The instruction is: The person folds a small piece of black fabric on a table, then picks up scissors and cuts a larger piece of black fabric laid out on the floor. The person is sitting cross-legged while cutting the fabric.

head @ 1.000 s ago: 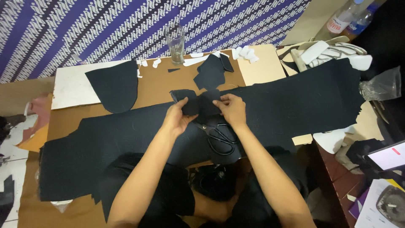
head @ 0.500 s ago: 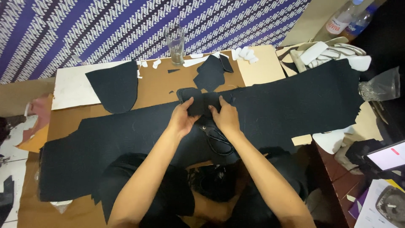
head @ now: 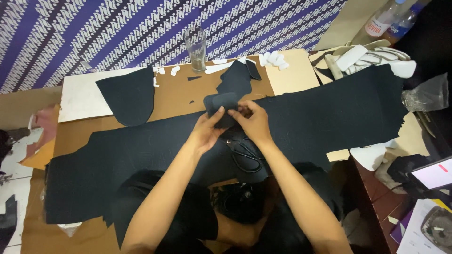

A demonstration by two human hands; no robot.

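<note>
Head view, near to far. Black scissors (head: 245, 153) lie on long black fabric sheet (head: 141, 160), just below hands. Left hand (head: 205, 133) partly closed, thumb and fingers pinching lower left edge of small black fabric piece (head: 220, 107). Right hand (head: 254, 122) partly closed, fingertips gripping piece's right edge. Piece: dark, matte, rounded-rectangle outline, held just above sheet. Long axis runs roughly left-right, upper edge facing away from person. Beyond: rounded black cut piece (head: 129, 96) on brown cardboard (head: 174, 99); clear drinking glass (head: 196, 47) upright at far edge.
</note>
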